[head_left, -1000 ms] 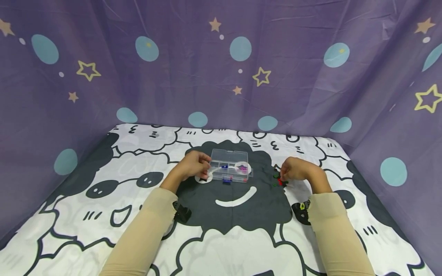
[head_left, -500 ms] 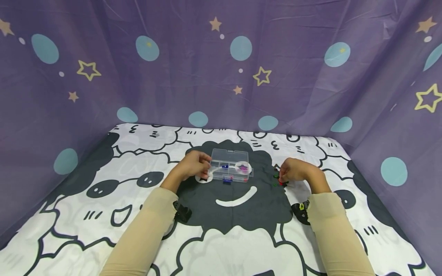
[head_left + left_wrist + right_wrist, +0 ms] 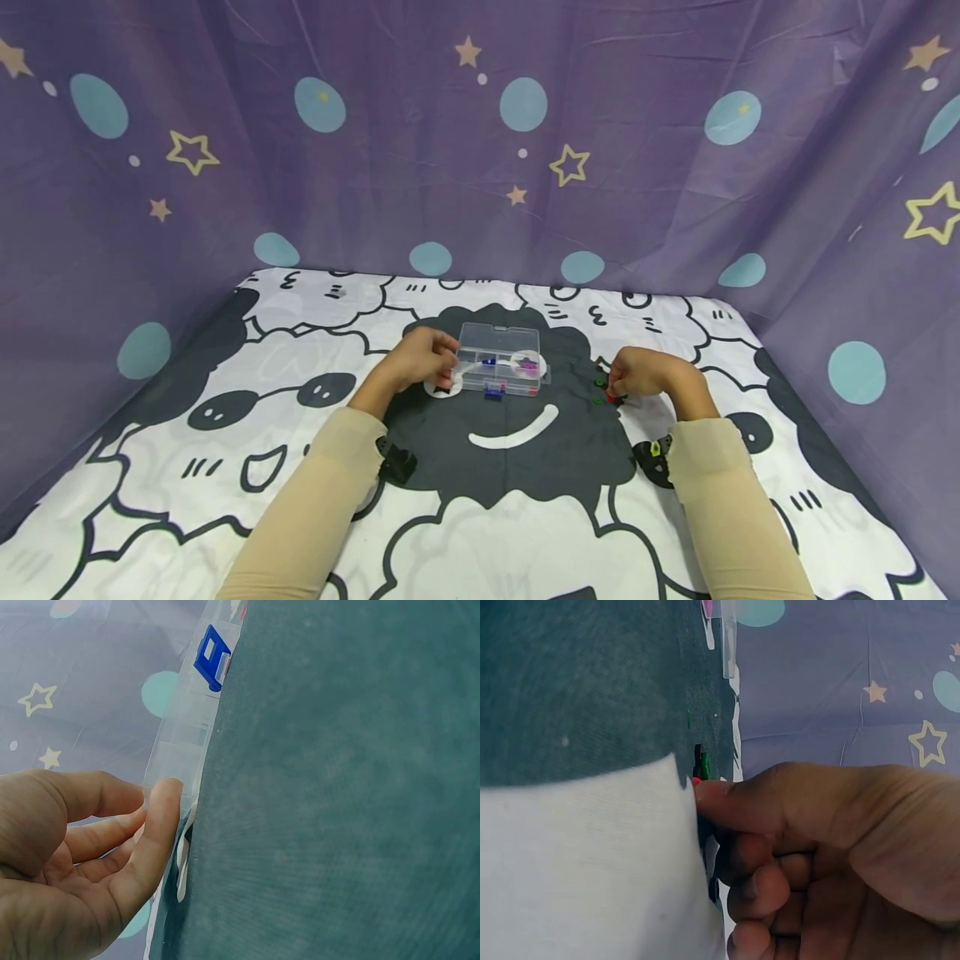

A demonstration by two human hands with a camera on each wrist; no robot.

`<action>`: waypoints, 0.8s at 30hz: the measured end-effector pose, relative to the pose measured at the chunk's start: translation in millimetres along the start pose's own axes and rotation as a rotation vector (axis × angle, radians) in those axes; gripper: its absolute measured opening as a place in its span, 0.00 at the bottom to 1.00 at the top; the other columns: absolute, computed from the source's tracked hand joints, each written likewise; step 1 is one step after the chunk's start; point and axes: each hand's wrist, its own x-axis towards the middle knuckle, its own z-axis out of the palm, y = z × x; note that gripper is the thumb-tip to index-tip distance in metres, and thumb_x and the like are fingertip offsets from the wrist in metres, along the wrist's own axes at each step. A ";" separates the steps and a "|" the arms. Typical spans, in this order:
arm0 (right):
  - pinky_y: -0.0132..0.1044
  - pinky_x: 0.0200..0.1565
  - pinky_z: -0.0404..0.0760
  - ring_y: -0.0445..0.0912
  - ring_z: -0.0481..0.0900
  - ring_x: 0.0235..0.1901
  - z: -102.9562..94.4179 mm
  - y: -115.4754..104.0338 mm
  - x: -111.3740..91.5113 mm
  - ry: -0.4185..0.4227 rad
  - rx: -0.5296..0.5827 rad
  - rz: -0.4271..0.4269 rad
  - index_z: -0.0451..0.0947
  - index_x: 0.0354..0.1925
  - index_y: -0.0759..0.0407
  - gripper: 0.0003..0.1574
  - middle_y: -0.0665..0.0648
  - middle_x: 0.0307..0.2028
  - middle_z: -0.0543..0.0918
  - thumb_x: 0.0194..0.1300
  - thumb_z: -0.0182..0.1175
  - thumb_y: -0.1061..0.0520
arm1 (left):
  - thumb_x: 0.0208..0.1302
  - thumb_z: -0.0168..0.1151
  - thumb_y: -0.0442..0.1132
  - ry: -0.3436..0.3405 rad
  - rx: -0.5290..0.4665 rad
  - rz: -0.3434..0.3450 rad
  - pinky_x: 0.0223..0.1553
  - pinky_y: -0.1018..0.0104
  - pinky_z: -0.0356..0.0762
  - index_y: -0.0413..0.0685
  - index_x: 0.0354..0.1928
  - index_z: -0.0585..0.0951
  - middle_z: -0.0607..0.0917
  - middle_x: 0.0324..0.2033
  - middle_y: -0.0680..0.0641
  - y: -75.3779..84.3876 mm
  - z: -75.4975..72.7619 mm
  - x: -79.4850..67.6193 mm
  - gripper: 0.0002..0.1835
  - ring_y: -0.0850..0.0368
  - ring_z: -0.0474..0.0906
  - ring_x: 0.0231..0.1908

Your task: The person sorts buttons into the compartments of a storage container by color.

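Observation:
A clear plastic compartment box [image 3: 498,337] stands with its lid up on the dark cloud print, a blue latch [image 3: 494,392] on its front. Inside lie a small blue piece [image 3: 489,362] and pink pieces [image 3: 527,365]. My left hand [image 3: 423,360] holds the box's left end, thumb at the front corner and forefinger behind it in the left wrist view. Right of the box, my right hand [image 3: 645,371] reaches down with thumb and fingers pinching a small red piece [image 3: 696,781], mostly hidden by the thumb. Small green pieces [image 3: 598,402] lie beside these fingertips.
A white cloth [image 3: 517,533] with cartoon clouds covers the table. Purple curtains [image 3: 420,192] with stars and ovals close in the back and both sides. Each wrist carries a black camera, such as the left one [image 3: 397,462].
My right hand shifts only slightly among the small pieces, and its fingertips now cover more of the red one. The left hand and the box stay in place.

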 end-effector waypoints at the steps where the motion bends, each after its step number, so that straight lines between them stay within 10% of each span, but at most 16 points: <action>1: 0.32 0.31 0.72 0.40 0.71 0.27 -0.1 0.3 0.0 -0.004 0.004 -0.007 0.87 0.31 0.57 0.07 0.46 0.25 0.80 0.66 0.64 0.61 | 0.71 0.55 0.25 0.002 -0.002 -0.003 0.31 0.61 0.90 0.28 0.60 0.77 0.82 0.42 0.35 -0.1 0.1 0.0 0.17 0.54 0.84 0.25; 24: 0.33 0.25 0.59 0.40 0.57 0.19 0.0 -3.8 -0.2 0.007 0.058 -0.091 0.69 0.19 0.53 0.22 0.46 0.17 0.63 0.71 0.52 0.66 | 0.72 0.55 0.25 0.004 -0.006 -0.011 0.32 0.60 0.91 0.29 0.61 0.76 0.81 0.43 0.35 2.9 0.1 -2.3 0.18 0.54 0.84 0.25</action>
